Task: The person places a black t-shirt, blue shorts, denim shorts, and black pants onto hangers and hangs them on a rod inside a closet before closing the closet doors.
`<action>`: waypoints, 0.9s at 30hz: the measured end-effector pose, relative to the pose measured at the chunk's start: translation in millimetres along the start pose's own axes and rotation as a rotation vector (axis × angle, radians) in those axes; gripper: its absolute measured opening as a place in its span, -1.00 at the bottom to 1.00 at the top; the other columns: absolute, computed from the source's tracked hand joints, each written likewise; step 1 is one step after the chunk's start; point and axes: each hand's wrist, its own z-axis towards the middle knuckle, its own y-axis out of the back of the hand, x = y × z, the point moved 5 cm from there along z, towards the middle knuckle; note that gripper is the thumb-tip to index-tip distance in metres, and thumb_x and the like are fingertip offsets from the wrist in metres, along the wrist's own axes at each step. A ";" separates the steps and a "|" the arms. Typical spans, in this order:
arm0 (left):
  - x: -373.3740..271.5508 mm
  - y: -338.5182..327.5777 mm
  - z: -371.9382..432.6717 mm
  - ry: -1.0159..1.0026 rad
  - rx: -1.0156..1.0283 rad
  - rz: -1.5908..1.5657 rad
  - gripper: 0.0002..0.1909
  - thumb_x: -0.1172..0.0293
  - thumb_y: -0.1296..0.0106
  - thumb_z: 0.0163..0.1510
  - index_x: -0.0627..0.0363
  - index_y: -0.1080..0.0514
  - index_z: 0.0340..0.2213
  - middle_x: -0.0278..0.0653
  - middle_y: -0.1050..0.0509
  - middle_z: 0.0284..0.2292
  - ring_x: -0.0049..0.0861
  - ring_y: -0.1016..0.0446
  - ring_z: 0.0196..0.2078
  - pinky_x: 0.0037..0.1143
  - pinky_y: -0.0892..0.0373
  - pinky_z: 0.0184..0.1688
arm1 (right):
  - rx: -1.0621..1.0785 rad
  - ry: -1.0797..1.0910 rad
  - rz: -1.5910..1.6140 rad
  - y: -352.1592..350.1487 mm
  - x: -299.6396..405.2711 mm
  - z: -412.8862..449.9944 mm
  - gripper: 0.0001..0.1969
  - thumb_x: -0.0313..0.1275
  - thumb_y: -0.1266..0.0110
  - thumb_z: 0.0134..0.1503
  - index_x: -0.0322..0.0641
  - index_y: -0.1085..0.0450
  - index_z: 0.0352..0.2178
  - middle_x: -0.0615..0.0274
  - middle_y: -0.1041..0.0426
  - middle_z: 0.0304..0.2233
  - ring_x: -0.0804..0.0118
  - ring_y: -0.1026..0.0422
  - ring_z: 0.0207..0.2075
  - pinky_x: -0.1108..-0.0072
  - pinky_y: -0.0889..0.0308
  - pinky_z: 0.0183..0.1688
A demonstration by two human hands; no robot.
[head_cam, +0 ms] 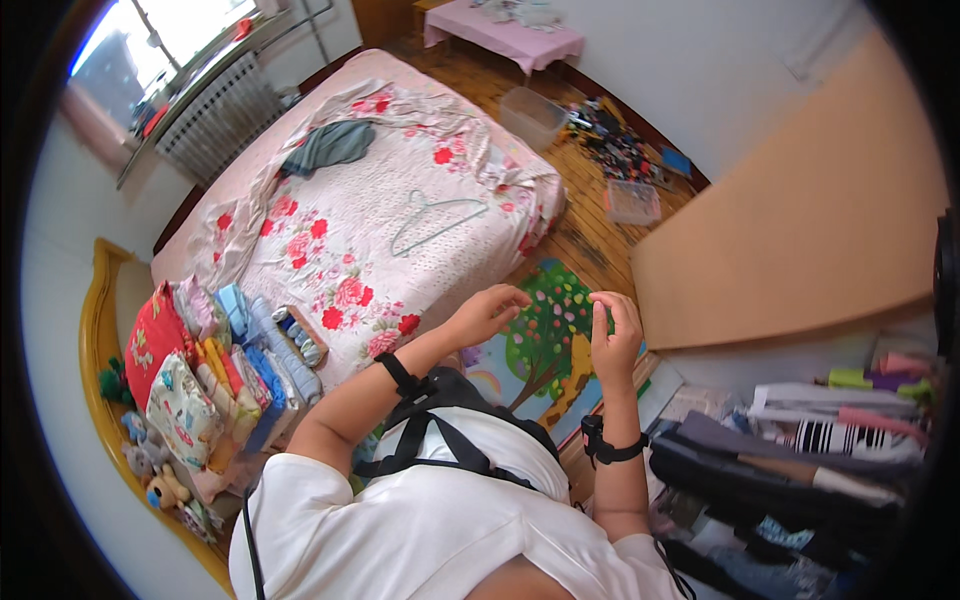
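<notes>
My left hand (487, 313) is raised near the bed's corner, fingers loosely curved and apart, with nothing in it. To its right my right hand (616, 334) is held up over the floor mat, thumb and fingers slightly parted, also holding nothing. Below both hands lies a colourful play mat (551, 337) with a tree and a giraffe. On the flowered bed sheet (352, 225) rests a pale green clothes hanger (439, 225). Farther back on the bed is a crumpled grey-green garment (330, 146).
Folded bedding and clothes (232, 375) are stacked by the yellow headboard (94, 322). Clothes fill the open wardrobe (795, 450) below its brown door (787, 217). Scattered toy bricks (611, 142) and clear plastic bins (534, 116) stand on the wooden floor, near a pink-covered table (502, 30).
</notes>
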 end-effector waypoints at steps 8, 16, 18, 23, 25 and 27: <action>78.1 101.3 11.5 0.121 -0.265 -0.136 -0.76 0.48 0.03 0.15 0.19 -0.46 -0.14 -0.14 -0.54 -0.26 -0.36 -0.53 -0.22 -0.41 -0.44 -0.12 | 0.240 0.110 0.056 -116.5 35.6 86.5 -0.92 -0.53 -0.03 0.16 -0.29 -0.45 -0.33 0.10 -0.50 -0.32 0.07 -0.45 -0.24 0.39 -0.34 -0.16; 143.3 194.7 34.6 0.219 -0.369 -0.137 -0.79 0.50 0.01 0.17 0.22 -0.46 -0.15 -0.19 -0.54 -0.23 -0.45 -0.51 -0.18 -0.46 -0.42 -0.11 | 0.457 0.204 0.090 -241.3 42.0 160.6 -0.92 -0.54 -0.06 0.11 -0.28 -0.46 -0.35 0.08 -0.49 -0.36 0.02 -0.45 -0.26 0.38 -0.34 -0.19; 155.5 212.7 33.9 0.250 -0.406 -0.164 -0.80 0.49 0.01 0.18 0.24 -0.47 -0.16 -0.15 -0.54 -0.21 -0.38 -0.52 -0.14 -0.43 -0.44 -0.10 | 0.525 0.207 0.103 -271.9 43.5 174.1 -0.92 -0.54 -0.06 0.11 -0.28 -0.46 -0.35 0.07 -0.49 -0.37 0.02 -0.44 -0.27 0.37 -0.34 -0.20; 185.0 248.6 31.6 0.305 -0.539 -0.204 -0.80 0.49 -0.01 0.20 0.23 -0.45 -0.14 -0.22 -0.55 -0.24 -0.54 -0.52 -0.16 -0.53 -0.42 -0.11 | 0.747 0.274 0.176 -347.6 43.6 205.4 -0.90 -0.53 -0.07 0.10 -0.30 -0.45 -0.33 0.05 -0.49 -0.33 0.00 -0.45 -0.23 0.36 -0.33 -0.17; 196.3 252.4 27.7 0.390 -0.612 -0.244 -0.80 0.50 -0.01 0.19 0.22 -0.45 -0.14 -0.25 -0.54 -0.26 -0.59 -0.51 -0.18 -0.55 -0.41 -0.12 | 0.812 0.301 0.202 -371.9 36.8 215.2 -0.90 -0.53 -0.07 0.09 -0.30 -0.45 -0.33 0.05 -0.49 -0.33 0.00 -0.45 -0.22 0.35 -0.33 -0.17; 210.2 263.6 29.6 0.408 -0.668 -0.265 -0.80 0.50 -0.01 0.20 0.23 -0.44 -0.14 -0.26 -0.54 -0.27 -0.61 -0.50 -0.19 -0.56 -0.41 -0.12 | 0.879 0.330 0.234 -400.1 29.7 225.2 -0.89 -0.53 -0.08 0.08 -0.30 -0.45 -0.33 0.04 -0.50 -0.32 0.00 -0.45 -0.22 0.34 -0.33 -0.16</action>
